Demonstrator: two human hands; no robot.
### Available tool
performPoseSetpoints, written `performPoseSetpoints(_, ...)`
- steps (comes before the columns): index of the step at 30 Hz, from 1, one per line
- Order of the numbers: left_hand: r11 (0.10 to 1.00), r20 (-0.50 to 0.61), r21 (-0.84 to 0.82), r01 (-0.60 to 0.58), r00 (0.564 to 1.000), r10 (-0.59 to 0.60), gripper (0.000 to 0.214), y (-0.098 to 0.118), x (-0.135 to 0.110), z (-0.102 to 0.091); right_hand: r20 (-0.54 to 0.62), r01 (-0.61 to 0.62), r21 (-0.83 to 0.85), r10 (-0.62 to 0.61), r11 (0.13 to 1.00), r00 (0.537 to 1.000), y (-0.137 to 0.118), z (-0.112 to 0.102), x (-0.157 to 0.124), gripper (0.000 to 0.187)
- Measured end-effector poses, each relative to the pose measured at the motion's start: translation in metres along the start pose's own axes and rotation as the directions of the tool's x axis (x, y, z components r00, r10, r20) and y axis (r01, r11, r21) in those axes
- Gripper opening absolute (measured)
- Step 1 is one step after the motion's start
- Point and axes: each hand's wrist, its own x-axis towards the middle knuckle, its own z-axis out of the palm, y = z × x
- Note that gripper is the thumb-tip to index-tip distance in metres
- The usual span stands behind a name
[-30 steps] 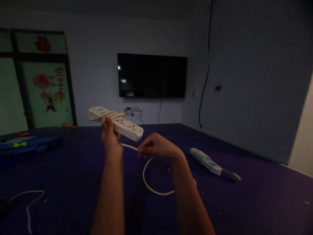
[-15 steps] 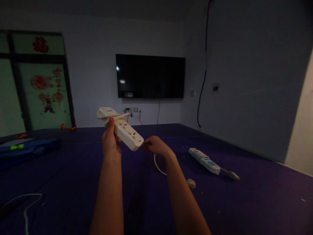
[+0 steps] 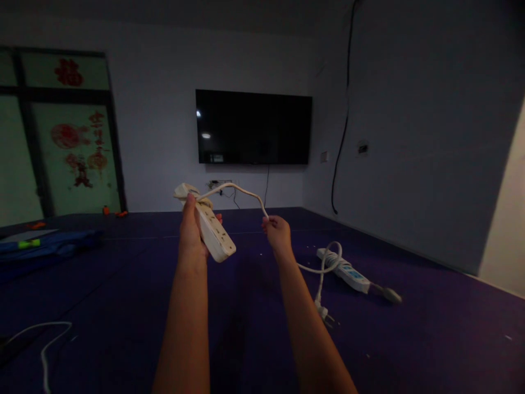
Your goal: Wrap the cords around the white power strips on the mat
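Note:
A white power strip (image 3: 216,232) is tilted in my left hand (image 3: 191,230), whose thumb and fingers wrap around its upper part. Part of its cord is wound around the strip near that thumb. From there the white cord (image 3: 241,189) arches over to my right hand (image 3: 279,232), where the fingers pinch it. Beyond my right hand the cord runs behind my forearm and loops to the right. Its plug (image 3: 323,312) hangs or lies low beside my forearm, prongs showing; whether it touches the purple surface I cannot tell.
On the purple surface (image 3: 410,339) to the right lies a second power strip (image 3: 353,278) with its cord wound around it. Folded blue cloth (image 3: 61,243) lies at the left, and a thin white cable (image 3: 45,350) is at the lower left. A television (image 3: 254,128) hangs on the far wall.
My right hand has moved up and to the right, drawing the cord out into an arch. The power strip has turned slightly steeper, and the loop and plug have shifted.

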Motion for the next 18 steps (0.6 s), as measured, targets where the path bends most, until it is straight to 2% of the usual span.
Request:
performPoseSetpoints(4, 1.0, -0.058, 0.017, 0.001, 0.998, 0.0, 0.059, 0.003, -0.001, 0.0, -0.075, 0.007, 0.179, 0.007, 0.984, 0.997, -0.003, -0.005, 0.002, 0.029)
performPoseSetpoints(11, 0.989, -0.026, 0.147, -0.008, 1.0, 0.012, 0.051, 0.005, 0.003, -0.005, -0.083, 0.005, 0.217, 0.013, 0.976, 0.996, -0.002, -0.006, 0.002, 0.035)
performPoseSetpoints(13, 0.983, 0.021, 0.183, 0.022, 0.999, -0.026, 0.053, 0.003, 0.005, -0.01, -0.075, 0.011, 0.196, 0.004, 0.981, 0.997, -0.002, -0.008, 0.002, 0.037)
performPoseSetpoints(15, 0.974, 0.116, 0.212, 0.083, 0.987, -0.109, 0.055, 0.0, 0.007, -0.014, -0.064, 0.054, 0.162, -0.044, 0.985, 0.997, -0.005, -0.01, 0.002, 0.04)
performPoseSetpoints(18, 0.936, 0.284, 0.273, 0.223, 0.911, -0.3, 0.06, -0.005, 0.007, -0.018, -0.064, 0.145, 0.09, -0.14, 0.985, 0.988, -0.012, -0.014, 0.001, 0.043)
